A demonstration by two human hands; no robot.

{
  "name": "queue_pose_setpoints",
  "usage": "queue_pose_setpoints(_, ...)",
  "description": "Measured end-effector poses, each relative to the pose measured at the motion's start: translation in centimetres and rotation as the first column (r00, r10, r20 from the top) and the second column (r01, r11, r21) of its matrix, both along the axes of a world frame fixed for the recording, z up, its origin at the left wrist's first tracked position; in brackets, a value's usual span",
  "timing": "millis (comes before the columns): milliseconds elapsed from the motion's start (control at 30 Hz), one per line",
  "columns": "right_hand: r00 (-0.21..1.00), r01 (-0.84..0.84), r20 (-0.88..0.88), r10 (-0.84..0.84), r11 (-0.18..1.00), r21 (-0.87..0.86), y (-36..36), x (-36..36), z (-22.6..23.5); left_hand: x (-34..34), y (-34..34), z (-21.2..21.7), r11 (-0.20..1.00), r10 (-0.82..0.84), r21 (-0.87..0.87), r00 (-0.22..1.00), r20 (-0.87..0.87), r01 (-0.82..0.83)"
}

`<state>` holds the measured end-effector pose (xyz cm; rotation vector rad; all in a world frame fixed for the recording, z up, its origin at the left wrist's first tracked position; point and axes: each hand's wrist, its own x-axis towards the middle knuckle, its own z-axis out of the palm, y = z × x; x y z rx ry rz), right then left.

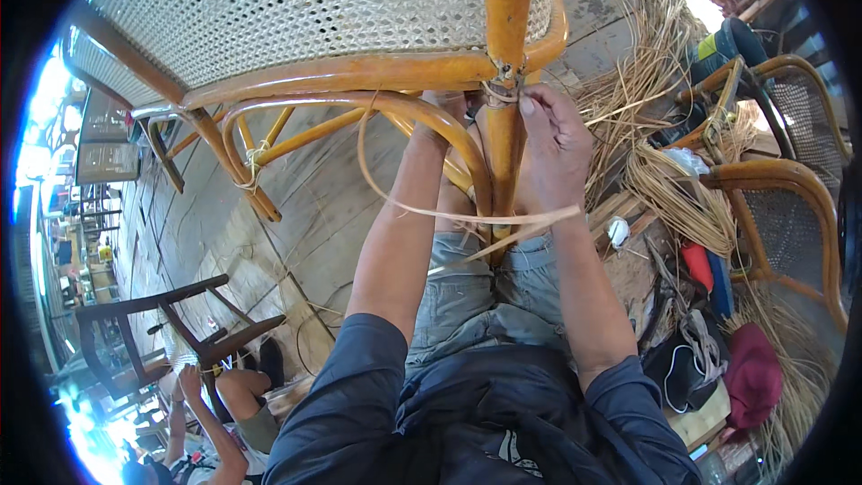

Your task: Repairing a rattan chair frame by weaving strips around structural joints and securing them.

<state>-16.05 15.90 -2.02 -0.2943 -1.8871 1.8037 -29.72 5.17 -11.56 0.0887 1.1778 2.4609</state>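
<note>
Floorboards (pixel 310 157) lie under a cane chair (pixel 341 72), with loose strands (pixel 646 90) heaped to its right. Its orange-brown leg (pixel 507 157) stands between the hands: the right hand (pixel 558 135) is narrow, fingers curled, thumb at the binding (pixel 500 95), its pinch unclear, while the left hand (pixel 453 101) is partly hidden by the chair, its grip impossible to tell. One thin strip (pixel 530 218) loops below both

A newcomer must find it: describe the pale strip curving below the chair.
Start at the big chair with the woven panel, at the top. Below it, a pale strip crosses the left forearm toward the right wrist. Its wide curve sets it apart from the straighter strip beneath.
</note>
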Motion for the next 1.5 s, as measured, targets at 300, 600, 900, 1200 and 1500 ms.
queue_pose_setpoints(300,0.358,-0.934,-0.156,0.921,0.351,-0.072,0.8,11.0,6.4,0.1,-2.8,-0.7,0.963,-0.039,-0.269,0.993,-0.114,0.007)
queue_pose_setpoints(600,0.838,-0.372,0.066,0.541,0.656,-0.656,5.3,-6.5,-10.5,0.6,-1.2,-1.0,0.838,-0.195,-0.544,0.953,-0.232,0.039)
queue_pose_setpoints(900,0.567,-0.725,-0.143,0.811,0.410,-0.553,4.9,-9.7,-17.0,1.3,-1.5,-0.5,0.564,-0.388,-0.821,0.906,-0.170,0.087)
queue_pose_setpoints(1200,0.802,-0.497,-0.044,0.596,0.624,-0.604,5.8,-7.4,-19.9,21.6,-8.3,12.2,0.824,-0.283,-0.507,0.959,0.016,0.252)
queue_pose_setpoints(1500,0.651,-0.726,-0.261,0.712,0.484,-0.489,2.6,-4.1,-18.0,25.2,-12.0,18.5,0.241,-0.623,-0.966,0.778,-0.083,0.090)
